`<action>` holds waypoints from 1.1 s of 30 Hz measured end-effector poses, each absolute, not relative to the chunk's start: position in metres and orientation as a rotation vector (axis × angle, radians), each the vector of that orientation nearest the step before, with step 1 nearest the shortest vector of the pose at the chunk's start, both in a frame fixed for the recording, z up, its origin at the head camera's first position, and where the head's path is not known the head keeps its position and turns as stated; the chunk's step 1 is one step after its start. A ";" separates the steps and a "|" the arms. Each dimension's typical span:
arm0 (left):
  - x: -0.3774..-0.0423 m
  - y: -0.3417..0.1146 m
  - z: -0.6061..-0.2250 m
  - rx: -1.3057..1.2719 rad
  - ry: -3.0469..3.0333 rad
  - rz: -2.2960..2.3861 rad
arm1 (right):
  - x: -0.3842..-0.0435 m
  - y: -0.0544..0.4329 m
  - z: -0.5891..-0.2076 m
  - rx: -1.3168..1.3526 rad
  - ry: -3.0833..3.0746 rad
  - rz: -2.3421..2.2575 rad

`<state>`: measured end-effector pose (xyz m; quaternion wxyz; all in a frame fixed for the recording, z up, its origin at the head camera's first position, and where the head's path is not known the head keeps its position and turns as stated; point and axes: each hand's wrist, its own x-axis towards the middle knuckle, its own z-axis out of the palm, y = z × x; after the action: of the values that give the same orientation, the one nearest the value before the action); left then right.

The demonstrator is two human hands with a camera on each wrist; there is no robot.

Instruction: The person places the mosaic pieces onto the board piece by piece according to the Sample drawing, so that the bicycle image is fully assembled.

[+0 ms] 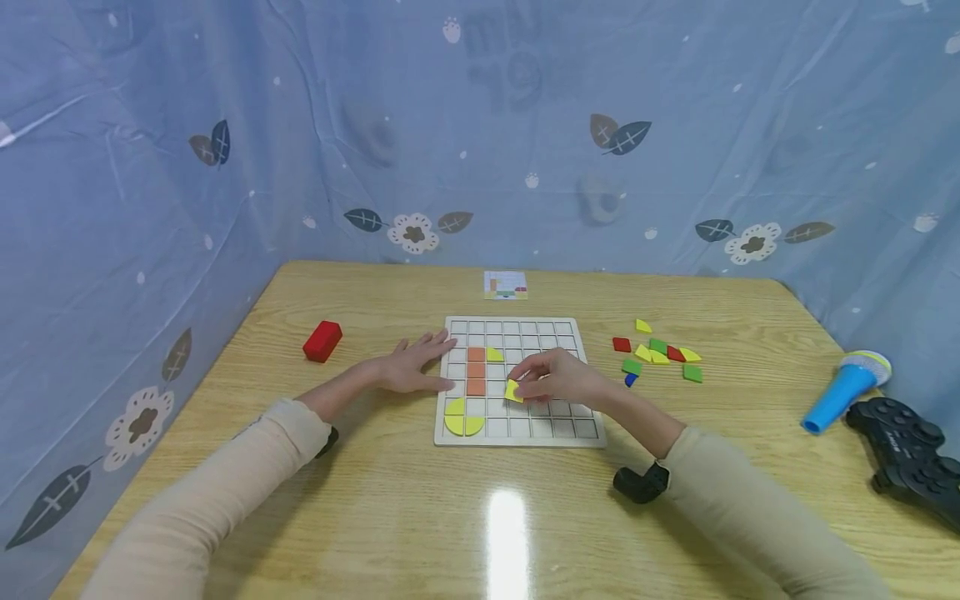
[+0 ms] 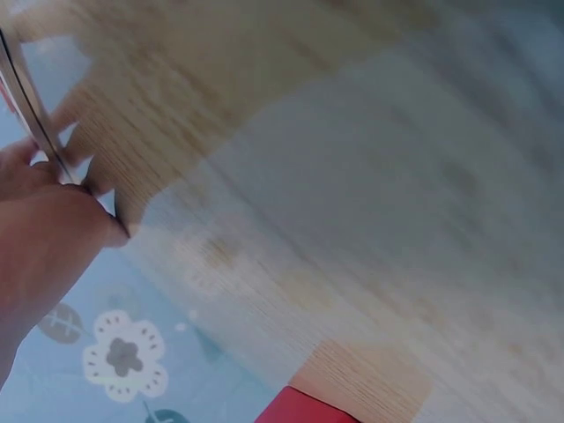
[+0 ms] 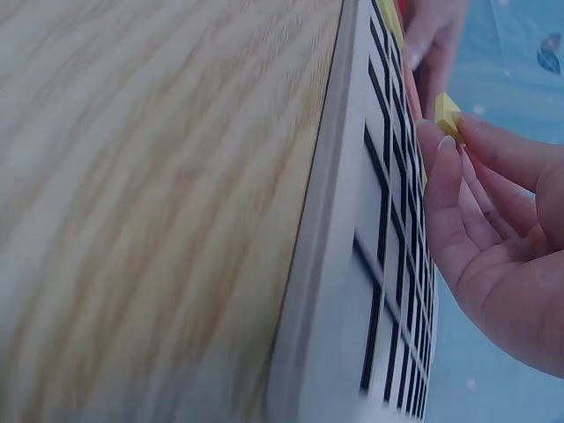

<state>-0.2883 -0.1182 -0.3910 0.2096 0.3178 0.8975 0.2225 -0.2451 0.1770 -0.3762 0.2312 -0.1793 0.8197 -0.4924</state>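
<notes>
A white grid board [image 1: 521, 442] lies flat on the table. My left hand [image 1: 408, 367] rests at its left edge with fingers spread and straight, as the left wrist view also shows. Over the middle of the grid, my right hand [image 1: 561, 377] pinches a small yellow tile [image 1: 513, 391] between thumb and fingertips. In the right wrist view this yellow tile [image 3: 448, 117] stands tilted, close over the board. Orange square tiles [image 1: 476, 371] form a column in the grid. A yellow quarter-circle tile [image 1: 494, 355] sits beside their top, and three yellow quarter-circles [image 1: 454, 424] fill the lower left corner.
Several loose tiles in red, green, yellow and blue [image 1: 657, 346] lie right of the board. Behind it is a printed card [image 1: 505, 285]. A red block [image 1: 322, 342] stands at left. At far right are a blue toy microphone [image 1: 838, 398] and a black game controller [image 1: 909, 454].
</notes>
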 end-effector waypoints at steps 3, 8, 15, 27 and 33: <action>-0.287 -0.118 -0.390 0.874 2.499 0.612 | -0.244 0.164 -0.376 -0.464 2.253 -1.341; -0.287 -0.117 -0.390 0.866 2.511 0.598 | -0.244 0.146 -0.380 -0.409 2.275 -1.312; -0.288 -0.117 -0.390 0.862 2.512 0.587 | -0.244 0.129 -0.385 -0.388 2.319 -1.288; -0.292 -0.117 -0.394 0.852 2.520 0.563 | -0.240 0.118 -0.384 -0.440 2.362 -1.274; -0.293 -0.118 -0.395 0.852 2.518 0.561 | -0.238 0.117 -0.382 -0.496 2.397 -1.242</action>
<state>-0.2930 -0.1178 -0.3955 0.2111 0.3065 0.9060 0.2019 -0.2384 0.1172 -0.3823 0.1970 -0.1770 0.8562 -0.4436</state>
